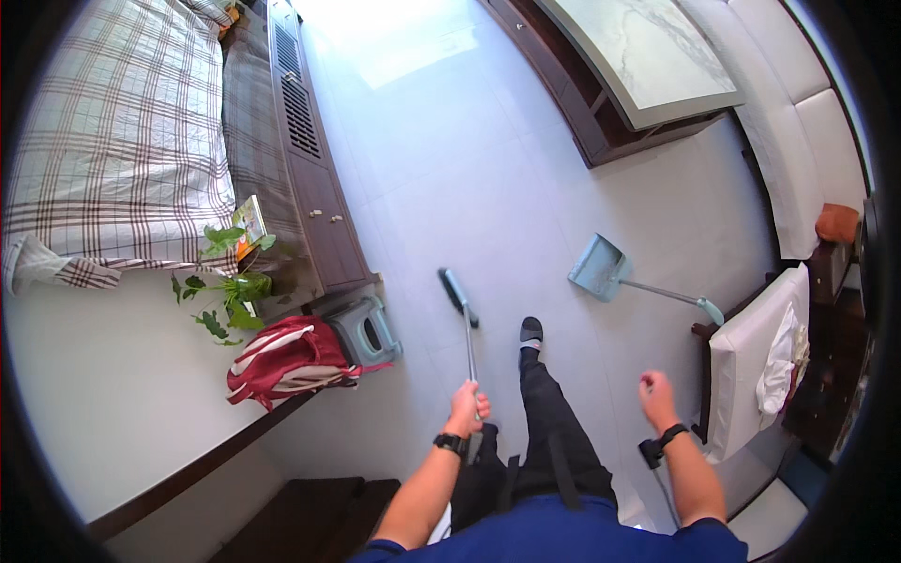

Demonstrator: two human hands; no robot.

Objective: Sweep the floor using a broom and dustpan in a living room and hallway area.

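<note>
My left hand [466, 409] is wrapped round the metal handle of a broom [469, 342] in front of my legs. The broom's teal head with dark bristles rests on the floor ahead of my feet. To the right, a light blue dustpan [594, 269] lies on the floor, its long handle stretching toward the white padded seat. My right hand [657, 394] hangs in the air between my leg and that seat, fingers curled in, with nothing visible in it. The dustpan is beyond it, apart from the hand.
A dark wooden cabinet [319, 188] runs along the left. Beside its end are a grey plastic stool [361, 333], a red backpack [296, 357] and a leafy plant [239, 286]. A marble-topped table [648, 66] stands far right. The white padded seat [751, 375] is at right.
</note>
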